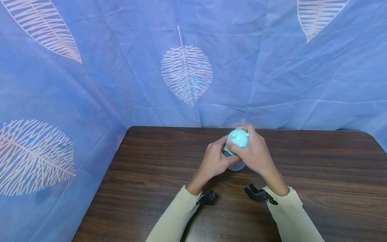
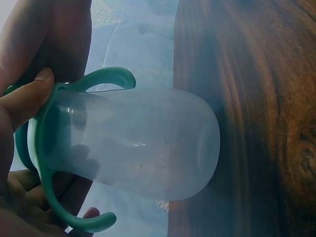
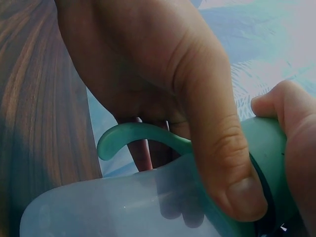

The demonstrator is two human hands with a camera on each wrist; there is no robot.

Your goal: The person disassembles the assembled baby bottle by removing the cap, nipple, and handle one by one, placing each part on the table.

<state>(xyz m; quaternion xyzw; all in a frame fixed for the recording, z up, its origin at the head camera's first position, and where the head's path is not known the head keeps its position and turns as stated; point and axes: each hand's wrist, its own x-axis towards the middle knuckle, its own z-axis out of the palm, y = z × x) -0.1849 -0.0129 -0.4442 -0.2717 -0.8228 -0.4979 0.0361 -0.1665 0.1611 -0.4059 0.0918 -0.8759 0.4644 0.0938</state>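
Note:
A baby bottle with a clear, apparently empty body stands upright near the table's far edge, held by both hands. Its turquoise domed lid has small ear-like bumps. My left hand grips the green collar below the lid, thumb across the near side; its thumb and fingers also show in the left wrist view. Two curved green handles stick out from that collar. Higher up, my right hand holds the lid, thumb pressed on its front. How the right fingers lie behind the lid is hidden.
The dark wood-grain table spreads around the hands. Behind and to the left hangs a blue curtain with white leaf prints. Black straps with camera mounts sit on both wrists, over cream sleeves.

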